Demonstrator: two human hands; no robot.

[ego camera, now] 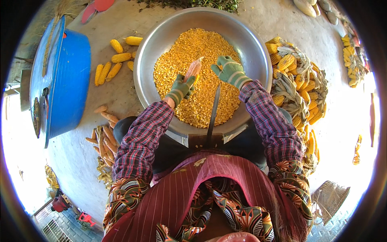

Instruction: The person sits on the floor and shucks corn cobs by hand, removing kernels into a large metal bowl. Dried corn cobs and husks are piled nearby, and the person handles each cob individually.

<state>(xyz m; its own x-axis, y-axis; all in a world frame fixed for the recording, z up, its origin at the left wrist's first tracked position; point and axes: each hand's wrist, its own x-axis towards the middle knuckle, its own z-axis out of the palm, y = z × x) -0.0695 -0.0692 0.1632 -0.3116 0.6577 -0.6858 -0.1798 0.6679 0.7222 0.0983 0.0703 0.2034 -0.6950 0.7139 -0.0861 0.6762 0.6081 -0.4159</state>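
Observation:
My left hand (pixel 180 90), in a green striped glove, grips a mostly bare corn cob (pixel 193 70) with some yellow kernels on its lower side. To the right, my gloved right hand (pixel 229 70) is raised over the kernels with its fingers apart and nothing visible in it. Both hands are above a wide metal basin (pixel 251 39), which holds a heap of loose corn kernels (pixel 196 42). A dark metal blade (pixel 213 109) slants up between my forearms from a wooden piece (pixel 193 141) at the basin's near edge.
Right of the basin lie bundled ears of corn (pixel 299 81) with husks. Loose yellow ears (pixel 121 57) lie on the left, beside a large blue tub (pixel 71 75). Stripped cobs (pixel 107 140) are piled by my left sleeve. A woven basket (pixel 330 199) stands at lower right.

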